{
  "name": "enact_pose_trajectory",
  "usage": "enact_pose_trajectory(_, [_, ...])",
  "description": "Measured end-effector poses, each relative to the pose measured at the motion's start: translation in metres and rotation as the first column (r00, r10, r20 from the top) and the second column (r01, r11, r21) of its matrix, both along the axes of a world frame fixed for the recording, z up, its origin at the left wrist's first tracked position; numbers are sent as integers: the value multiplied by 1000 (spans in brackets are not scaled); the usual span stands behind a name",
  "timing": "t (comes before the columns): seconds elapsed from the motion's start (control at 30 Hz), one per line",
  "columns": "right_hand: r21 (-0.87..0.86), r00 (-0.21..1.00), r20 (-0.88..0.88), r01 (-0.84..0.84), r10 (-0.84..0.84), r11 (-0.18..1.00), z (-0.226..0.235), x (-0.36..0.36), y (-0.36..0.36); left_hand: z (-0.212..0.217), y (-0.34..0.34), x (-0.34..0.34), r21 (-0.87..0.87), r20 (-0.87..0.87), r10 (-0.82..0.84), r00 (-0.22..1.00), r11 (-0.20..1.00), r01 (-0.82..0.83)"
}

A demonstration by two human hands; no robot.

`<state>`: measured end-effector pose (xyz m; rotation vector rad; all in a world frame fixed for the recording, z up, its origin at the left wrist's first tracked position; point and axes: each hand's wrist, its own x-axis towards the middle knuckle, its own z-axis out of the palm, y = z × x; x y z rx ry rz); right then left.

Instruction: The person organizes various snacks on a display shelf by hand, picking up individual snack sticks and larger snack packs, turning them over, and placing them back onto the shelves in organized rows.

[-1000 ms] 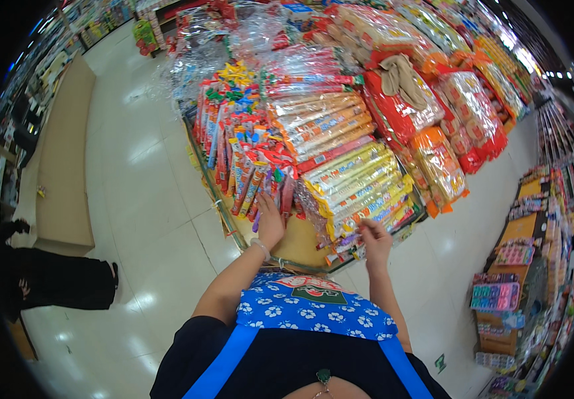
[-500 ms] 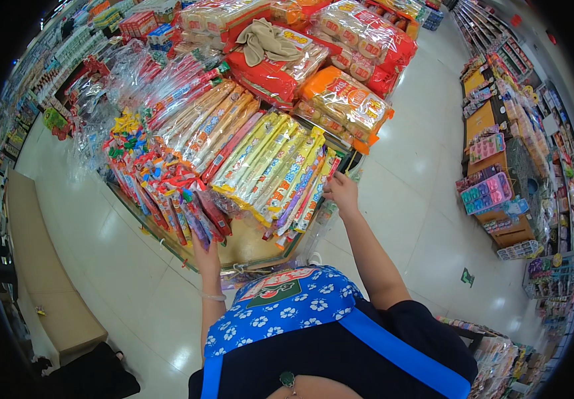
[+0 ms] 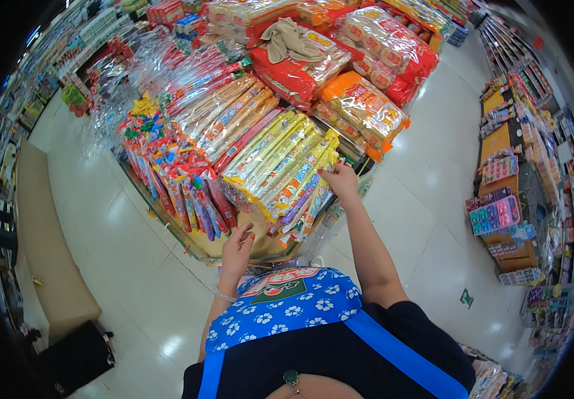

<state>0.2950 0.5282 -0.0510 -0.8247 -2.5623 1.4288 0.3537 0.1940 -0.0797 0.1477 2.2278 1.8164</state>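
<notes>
Long slim packets in clear and yellow wrapping lie side by side in a row on a display table. At the right end of the row, my right hand has its fingers closed at the upper part of a packet; its fingertips are partly hidden. My left hand is over the bare near part of the table top, holding nothing, with its fingers apart. Just beyond it hang the ends of a bunch of purple and red packets, which it does not grip.
Bulky red bags and an orange bag are stacked behind the row, with a beige cloth glove on top. Crumpled clear plastic spills over the left side. Stocked shelves stand at right, a low tan bench at left.
My left hand has let go of the purple and red packets and come back toward me, to the right. My right hand has shifted slightly along the row's right end. The view has turned a little.
</notes>
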Motion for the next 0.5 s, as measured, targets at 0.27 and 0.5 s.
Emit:
enact_pose_trajectory(0.27, [-782, 969, -212, -247, 128, 573, 62, 29, -68, 38, 56, -15, 398, 120, -439, 891, 843, 362])
enact_pose_trajectory(0.5, [794, 832, -101, -263, 546, 548, 9, -1, -31, 60, 27, -17, 801, 393, -439, 808, 595, -66])
